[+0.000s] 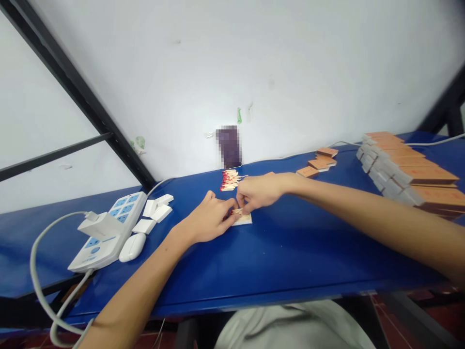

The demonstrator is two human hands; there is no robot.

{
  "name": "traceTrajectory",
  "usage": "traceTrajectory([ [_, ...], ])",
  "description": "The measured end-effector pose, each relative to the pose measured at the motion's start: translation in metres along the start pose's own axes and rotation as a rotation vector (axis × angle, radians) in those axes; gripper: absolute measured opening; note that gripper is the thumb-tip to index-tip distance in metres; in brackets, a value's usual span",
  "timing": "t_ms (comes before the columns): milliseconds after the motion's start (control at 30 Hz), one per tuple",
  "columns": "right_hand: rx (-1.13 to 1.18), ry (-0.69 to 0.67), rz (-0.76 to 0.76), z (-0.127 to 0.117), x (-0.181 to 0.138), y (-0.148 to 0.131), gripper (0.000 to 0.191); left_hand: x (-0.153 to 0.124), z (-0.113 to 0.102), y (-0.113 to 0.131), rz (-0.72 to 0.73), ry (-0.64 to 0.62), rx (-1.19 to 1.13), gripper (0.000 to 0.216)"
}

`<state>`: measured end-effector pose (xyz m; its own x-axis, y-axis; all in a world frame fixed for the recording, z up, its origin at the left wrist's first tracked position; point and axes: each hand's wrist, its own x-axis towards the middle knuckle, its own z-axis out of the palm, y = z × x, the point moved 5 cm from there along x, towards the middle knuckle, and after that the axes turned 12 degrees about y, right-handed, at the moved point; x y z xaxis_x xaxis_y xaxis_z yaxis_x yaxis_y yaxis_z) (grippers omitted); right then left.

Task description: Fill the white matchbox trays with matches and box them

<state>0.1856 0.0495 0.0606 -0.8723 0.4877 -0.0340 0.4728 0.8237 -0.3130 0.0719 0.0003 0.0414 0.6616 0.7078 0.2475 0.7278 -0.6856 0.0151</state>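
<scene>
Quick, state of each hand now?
Left hand: closed on the tray.
Right hand: fingers bent over matches in the tray; grip can't be told.

We see a small pale tray, partly hidden, lying flat on the blue worktop with matches inside; beyond it we have a loose match pile, red heads mostly leftward.

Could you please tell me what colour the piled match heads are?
Red; the match heads show best in the head camera view.
</scene>
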Motion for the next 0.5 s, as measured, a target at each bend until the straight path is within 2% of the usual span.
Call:
traceTrajectory([
  [233, 0.026, -0.001, 0.019, 0.000, 0.000, 0.000, 0.025, 0.000, -0.001, -0.008, -0.038, 0.055, 0.016, 0.031],
  [500, 0.118, -0.065, 0.066, 0.003, -0.002, 0.000, 0.018, 0.000, 0.002, -0.016, -0.070, 0.012, -0.092, 0.035],
])
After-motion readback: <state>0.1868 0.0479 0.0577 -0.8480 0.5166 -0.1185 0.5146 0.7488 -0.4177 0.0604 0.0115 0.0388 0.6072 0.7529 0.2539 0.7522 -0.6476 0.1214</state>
